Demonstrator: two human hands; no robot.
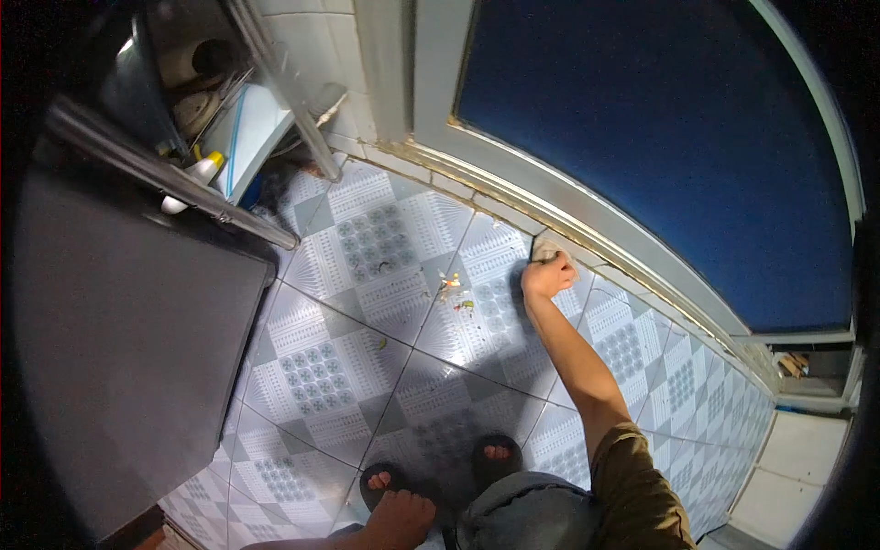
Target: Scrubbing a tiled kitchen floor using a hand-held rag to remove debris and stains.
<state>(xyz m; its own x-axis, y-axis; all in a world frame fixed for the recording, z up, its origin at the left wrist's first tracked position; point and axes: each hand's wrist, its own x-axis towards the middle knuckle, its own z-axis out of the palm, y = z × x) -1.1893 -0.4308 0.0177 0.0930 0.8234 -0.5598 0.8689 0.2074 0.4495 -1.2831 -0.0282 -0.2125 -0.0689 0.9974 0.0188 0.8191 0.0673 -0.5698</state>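
Note:
My right hand (548, 275) is closed on a pale crumpled cloth (550, 246), pressed low against the tiled ledge under the door frame. Left of it on the patterned floor tiles (375, 309) lies a small pile of debris (452, 283) with white, orange and red bits, and a green scrap (468, 304) beside it. Low in the picture, my left hand (404, 517) is near my sandalled feet, its fingers curled; whether it holds anything cannot be told.
A dark grey cabinet or appliance (144, 330) fills the left. Beyond it stands a metal-legged rack (320, 148) with a white spray bottle (199, 180) and a white container (254, 130). A blue-panelled door (639, 151) borders the floor at the upper right.

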